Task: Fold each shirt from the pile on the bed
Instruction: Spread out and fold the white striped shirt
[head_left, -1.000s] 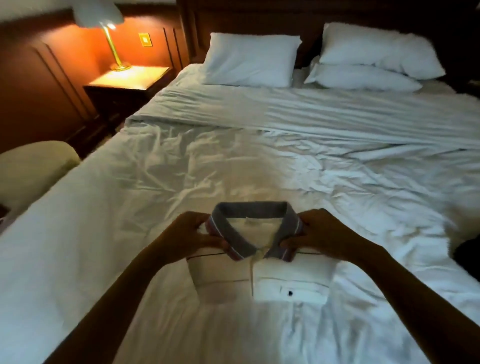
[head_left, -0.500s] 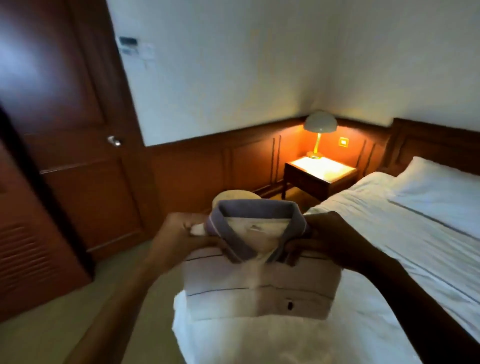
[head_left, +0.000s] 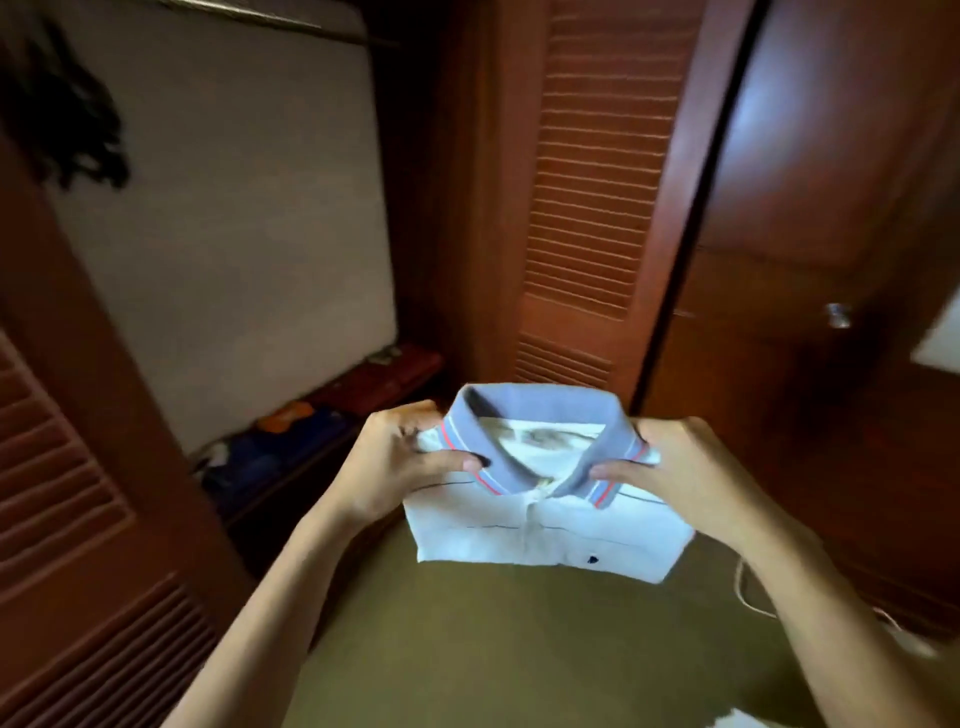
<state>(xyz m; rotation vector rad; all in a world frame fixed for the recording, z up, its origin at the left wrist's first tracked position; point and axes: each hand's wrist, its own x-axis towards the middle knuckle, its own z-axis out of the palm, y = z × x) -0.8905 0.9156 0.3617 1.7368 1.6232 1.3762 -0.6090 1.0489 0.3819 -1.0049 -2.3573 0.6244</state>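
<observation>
Open closet, far left: pale back wall (head_left: 234, 234), metal rail (head_left: 270, 21) at top, dark garment (head_left: 57, 104) hanging top left. Low shelf (head_left: 400, 371) at bottom w/ folded clothes (head_left: 280, 447), blue and orange. Louvred doors: near-left door (head_left: 67, 519), centre door (head_left: 597, 208). Plain wood door (head_left: 831, 182) far right, metal knob (head_left: 837, 315). Olive carpet (head_left: 493, 649); white cord (head_left: 748, 597) on floor, near right.

Counting one folded white polo shirt with a grey-blue collar (head_left: 545, 535), being gripped by two hands: the left hand (head_left: 395, 462) and the right hand (head_left: 685, 467). Counting two brown louvred wooden closet doors: the left louvred door (head_left: 67, 519) and the middle louvred door (head_left: 592, 182). Counting one plain brown wooden door (head_left: 831, 156) carrying one small metal knob (head_left: 837, 315). Noting one dark hanging garment (head_left: 62, 114), one metal rail (head_left: 270, 21), one orange folded cloth (head_left: 285, 413), one white cord (head_left: 748, 592), and blue folded cloths (head_left: 280, 447) blurring too much for counting.
</observation>
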